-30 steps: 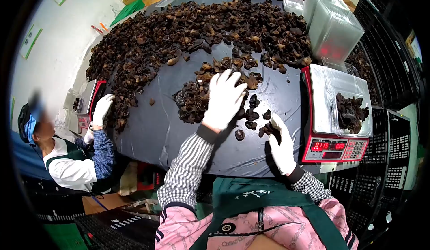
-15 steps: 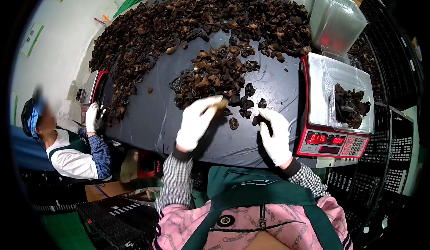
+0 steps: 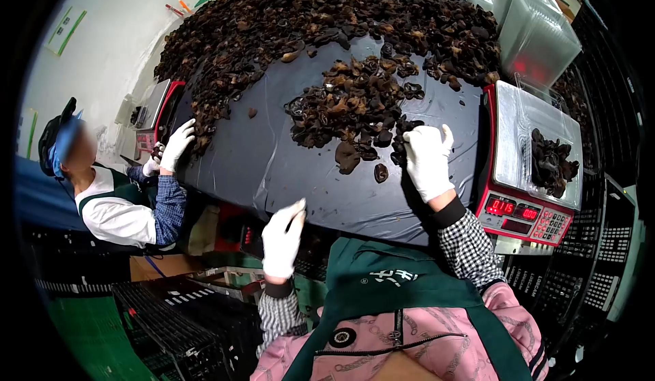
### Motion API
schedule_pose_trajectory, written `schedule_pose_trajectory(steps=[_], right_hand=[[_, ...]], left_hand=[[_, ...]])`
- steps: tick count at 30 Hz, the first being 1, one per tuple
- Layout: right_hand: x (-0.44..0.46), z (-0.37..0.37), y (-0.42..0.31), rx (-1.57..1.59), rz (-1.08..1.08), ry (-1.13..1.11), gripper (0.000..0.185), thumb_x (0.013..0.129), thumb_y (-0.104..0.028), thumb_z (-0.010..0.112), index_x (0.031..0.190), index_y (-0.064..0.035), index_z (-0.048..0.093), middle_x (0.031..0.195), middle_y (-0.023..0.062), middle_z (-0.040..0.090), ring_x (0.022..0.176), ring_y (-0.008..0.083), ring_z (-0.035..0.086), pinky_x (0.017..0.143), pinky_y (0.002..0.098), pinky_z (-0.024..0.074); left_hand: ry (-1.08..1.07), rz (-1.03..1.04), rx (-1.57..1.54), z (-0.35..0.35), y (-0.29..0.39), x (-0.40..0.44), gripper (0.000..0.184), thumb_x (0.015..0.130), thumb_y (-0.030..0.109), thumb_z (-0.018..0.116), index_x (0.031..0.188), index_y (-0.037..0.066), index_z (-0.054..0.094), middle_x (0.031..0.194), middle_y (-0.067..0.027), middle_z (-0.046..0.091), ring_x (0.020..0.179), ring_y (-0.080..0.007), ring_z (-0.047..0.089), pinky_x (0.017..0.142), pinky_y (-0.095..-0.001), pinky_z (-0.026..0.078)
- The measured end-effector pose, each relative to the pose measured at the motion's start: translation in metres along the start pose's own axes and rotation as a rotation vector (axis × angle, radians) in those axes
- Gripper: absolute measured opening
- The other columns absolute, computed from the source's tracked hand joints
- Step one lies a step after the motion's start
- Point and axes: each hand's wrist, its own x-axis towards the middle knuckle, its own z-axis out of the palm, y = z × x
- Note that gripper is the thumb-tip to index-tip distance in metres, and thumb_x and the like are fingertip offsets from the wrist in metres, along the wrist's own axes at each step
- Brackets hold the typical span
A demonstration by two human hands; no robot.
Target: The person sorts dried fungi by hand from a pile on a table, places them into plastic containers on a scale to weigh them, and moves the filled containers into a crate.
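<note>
A: State the position of the left hand.
B: The left hand (image 3: 283, 243), gloved in white, is at the near edge of the surface (image 3: 239, 166), apart from the fungus pieces (image 3: 372, 84). Its fingers are loosely bent, with a gap to the thumb; they appear empty.
A: And the right hand?
B: The right hand (image 3: 428, 163), also gloved, is at the right side of a small pile (image 3: 331, 111) of these dark pieces. Its fingers curl down at pieces there; whether they grip one cannot be told.
A: Locate the remaining pieces.
B: A large heap (image 3: 327, 19) spans the far side and curves nearer at left. A broad piece (image 3: 347, 157) lies at the small pile's near side; a single piece (image 3: 380, 173) lies to its right.
A: Equipment?
B: At right, a red-framed scale (image 3: 506, 132) carries a clear tray (image 3: 546, 120) containing pieces; its displays read 0.115 and 0.00. Clear containers (image 3: 539, 43) stand stacked beyond it.
A: Personnel?
B: A co-worker (image 3: 119, 207) is at left, one glove (image 3: 179, 145) beside the heap.
</note>
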Motion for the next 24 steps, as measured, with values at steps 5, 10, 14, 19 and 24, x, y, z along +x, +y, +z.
schedule_pose_trajectory(steps=[5,10,14,19,24], right_hand=[[-0.020,-0.065,-0.009,0.330,0.181,0.088,0.014,0.084,-0.004,0.071,0.097,-0.0062,0.068,0.096,0.0105,0.067,0.093,0.0308,0.066,0.090,0.0423,0.0492],[-0.066,-0.094,-0.015,0.416,0.218,-0.023,0.020,0.079,0.003,0.074,0.096,-0.0041,0.067,0.093,0.0125,0.067,0.089,0.0322,0.065,0.082,0.0402,0.0521],[-0.092,-0.075,-0.015,0.350,0.163,-0.104,0.025,0.078,-0.003,0.077,0.100,-0.0060,0.067,0.106,0.0112,0.066,0.102,0.0318,0.061,0.090,0.0421,0.0469],[-0.086,-0.074,-0.016,0.317,0.106,-0.139,0.034,0.078,-0.005,0.077,0.111,-0.0057,0.066,0.110,0.0118,0.064,0.106,0.0324,0.059,0.093,0.0428,0.0449],[-0.086,-0.072,-0.017,0.322,0.109,-0.117,0.047,0.080,-0.004,0.076,0.125,-0.0060,0.064,0.111,0.0126,0.064,0.106,0.0324,0.059,0.094,0.0432,0.0439]], left_hand=[[0.011,0.376,0.199,0.075,0.019,0.076,0.045,0.085,0.009,0.074,0.130,0.006,0.068,0.133,-0.0145,0.066,0.125,-0.0306,0.060,0.107,-0.0393,0.047],[-0.046,0.351,0.197,0.110,0.006,0.086,0.048,0.086,0.008,0.070,0.134,0.006,0.064,0.129,-0.0152,0.066,0.119,-0.0324,0.061,0.104,-0.0387,0.048],[-0.005,0.292,0.071,0.096,0.017,0.061,0.031,0.090,0.003,0.069,0.121,0.002,0.071,0.109,-0.0141,0.074,0.099,-0.0274,0.071,0.089,-0.0335,0.056],[0.027,0.205,0.024,0.065,0.014,0.032,0.022,0.093,0.007,0.069,0.114,0.003,0.073,0.101,-0.0138,0.075,0.089,-0.0273,0.072,0.081,-0.0340,0.057],[0.049,0.250,0.107,0.061,0.014,0.044,0.016,0.091,0.009,0.073,0.106,0.004,0.075,0.093,-0.0105,0.071,0.084,-0.0260,0.069,0.076,-0.0345,0.055]])
